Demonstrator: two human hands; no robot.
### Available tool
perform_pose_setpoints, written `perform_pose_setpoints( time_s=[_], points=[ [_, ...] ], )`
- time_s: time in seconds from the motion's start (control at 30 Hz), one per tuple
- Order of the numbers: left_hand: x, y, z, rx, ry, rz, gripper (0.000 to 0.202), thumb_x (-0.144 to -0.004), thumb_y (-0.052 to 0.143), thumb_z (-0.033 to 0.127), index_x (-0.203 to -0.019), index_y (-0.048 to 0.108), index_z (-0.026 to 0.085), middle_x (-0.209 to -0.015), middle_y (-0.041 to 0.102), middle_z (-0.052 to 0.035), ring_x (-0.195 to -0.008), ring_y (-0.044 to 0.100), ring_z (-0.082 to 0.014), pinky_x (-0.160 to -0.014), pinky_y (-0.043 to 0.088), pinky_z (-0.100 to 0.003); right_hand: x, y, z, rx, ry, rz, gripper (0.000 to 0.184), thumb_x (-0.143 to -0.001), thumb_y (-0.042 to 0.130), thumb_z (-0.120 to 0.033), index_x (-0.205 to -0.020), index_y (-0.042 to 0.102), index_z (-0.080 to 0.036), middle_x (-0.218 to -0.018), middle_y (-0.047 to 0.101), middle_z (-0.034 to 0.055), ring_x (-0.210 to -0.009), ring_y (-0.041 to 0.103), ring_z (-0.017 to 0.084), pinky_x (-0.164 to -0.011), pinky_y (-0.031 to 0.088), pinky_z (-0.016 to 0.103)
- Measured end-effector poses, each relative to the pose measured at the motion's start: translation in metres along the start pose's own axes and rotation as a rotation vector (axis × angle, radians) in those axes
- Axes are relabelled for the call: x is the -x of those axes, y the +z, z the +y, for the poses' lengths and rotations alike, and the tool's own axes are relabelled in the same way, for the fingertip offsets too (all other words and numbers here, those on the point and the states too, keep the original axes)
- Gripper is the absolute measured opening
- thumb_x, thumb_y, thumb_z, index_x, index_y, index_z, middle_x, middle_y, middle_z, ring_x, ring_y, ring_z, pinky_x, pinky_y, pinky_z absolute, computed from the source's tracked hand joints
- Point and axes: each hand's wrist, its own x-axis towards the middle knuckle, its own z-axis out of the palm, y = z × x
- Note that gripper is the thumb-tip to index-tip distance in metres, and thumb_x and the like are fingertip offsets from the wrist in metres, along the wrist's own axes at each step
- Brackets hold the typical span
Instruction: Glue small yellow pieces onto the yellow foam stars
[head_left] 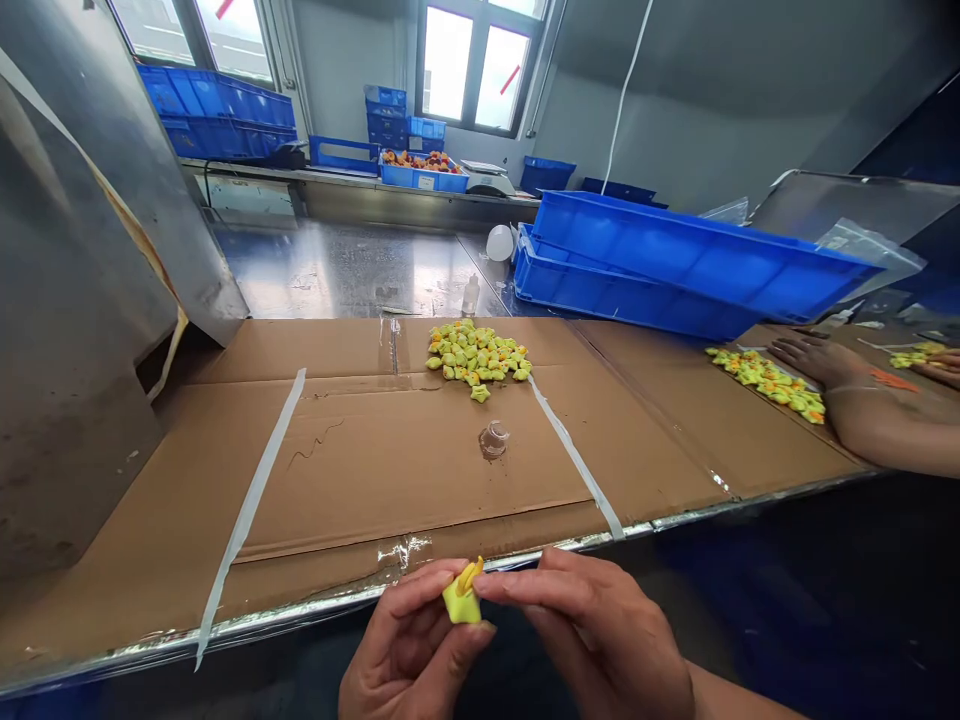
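Note:
My left hand pinches a small yellow-green toy piece at the near edge of the table. Fingers of my right hand press an orange part into its top. Both hands are closed on the piece. Farther back on the cardboard sheet lies a pile of several similar yellow pieces. A small clear plastic cup sits between the pile and my hands.
Stacked blue trays stand at the back right. Another person's arm rests at the right by a second row of yellow pieces. A metal panel leans at the left. White tape strips cross the cardboard.

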Motion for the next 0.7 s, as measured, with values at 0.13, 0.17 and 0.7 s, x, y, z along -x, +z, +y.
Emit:
perform_pose_setpoints(
  time_s=[0.13,0.17,0.7],
  points=[
    [0.007,0.000,-0.001,-0.072,0.137,-0.025,0.027,-0.054,0.086,0.018,-0.079,0.076,0.023,-0.084,0.077,0.0027,-0.075,0.072,-0.0149,-0.074,0.057,-0.014,0.006,0.006,0.002,0.061,-0.053,0.037,0.034,-0.090,0.050,0.000,-0.119,0.058,-0.016,-0.096,0.071,0.0054,-0.060,0.058,0.016,-0.054,0.047,0.028],
    [0.008,-0.001,-0.003,-0.103,0.173,-0.041,0.026,-0.057,0.084,0.018,-0.081,0.076,0.023,-0.085,0.077,0.0028,-0.077,0.072,-0.0142,-0.075,0.056,-0.014,0.007,0.006,0.002,0.069,-0.056,0.047,0.033,-0.090,0.050,0.000,-0.119,0.058,-0.015,-0.097,0.071,0.0057,-0.061,0.058,0.016,-0.054,0.047,0.029],
    [0.003,-0.026,-0.028,-0.488,0.826,-0.167,0.031,-0.076,0.071,0.015,-0.106,0.068,0.021,-0.097,0.076,-0.0003,-0.076,0.072,-0.0124,-0.072,0.056,-0.017,0.009,0.004,-0.004,0.167,-0.076,0.070,0.019,-0.098,0.049,-0.010,-0.112,0.058,-0.020,-0.082,0.073,0.0031,-0.060,0.065,0.016,-0.052,0.049,0.027]
  ],
)
